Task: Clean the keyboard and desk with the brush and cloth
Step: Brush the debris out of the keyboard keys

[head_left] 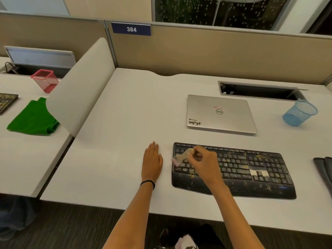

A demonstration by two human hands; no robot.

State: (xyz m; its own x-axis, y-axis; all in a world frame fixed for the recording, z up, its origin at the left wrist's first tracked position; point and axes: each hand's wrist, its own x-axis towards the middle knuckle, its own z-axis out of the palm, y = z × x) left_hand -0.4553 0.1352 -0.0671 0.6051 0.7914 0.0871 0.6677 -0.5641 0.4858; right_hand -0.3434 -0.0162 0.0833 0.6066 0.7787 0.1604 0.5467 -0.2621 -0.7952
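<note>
A person's right hand (203, 160) is pinching a small pale brush (181, 157), its grip curling around the handle, with the bristles lying over the left end of a black keyboard (233, 169). Yellowish crumbs are dotting the keys. The left hand (152, 160) is lying flat on the white tabletop (125, 114) just left of the keyboard, its grip relaxed, holding nothing. A closed silver laptop (220, 114) is sitting farther back, a blue mesh cup (299, 113) to its right. A green cloth (32, 117) is lying on the neighbouring desk, far left.
</note>
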